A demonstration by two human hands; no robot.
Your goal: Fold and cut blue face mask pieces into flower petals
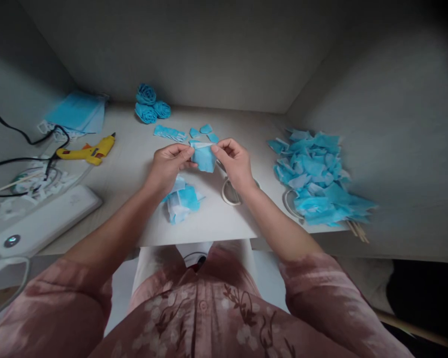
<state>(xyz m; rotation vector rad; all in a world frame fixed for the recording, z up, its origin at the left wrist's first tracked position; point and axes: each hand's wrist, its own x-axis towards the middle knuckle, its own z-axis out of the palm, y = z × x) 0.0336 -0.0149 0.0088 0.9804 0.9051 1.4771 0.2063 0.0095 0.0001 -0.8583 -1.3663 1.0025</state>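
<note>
Between my two hands a small blue fabric piece point(204, 159), looking like cut face-mask material, is stretched by its upper corners. Its top edge shows a pale folded strip. My left hand point(171, 161) pinches the left corner, and my right hand point(233, 161) pinches the right one. Scissors point(230, 193) lie on the table under my right hand, partly covered by it. A loose pile of blue and white pieces point(182, 201) rests below my left hand. Just beyond the hands are several small cut blue pieces point(206, 129) and a row of folded blue pieces point(169, 133).
Three blue fabric roses point(146, 113) stand at the back. On the left are stacked face masks point(76, 112), a yellow glue gun point(93, 150), black cables and a white power bank point(48, 219). A big heap of blue fabric flowers point(317, 174) with sticks point(357, 231) lies right.
</note>
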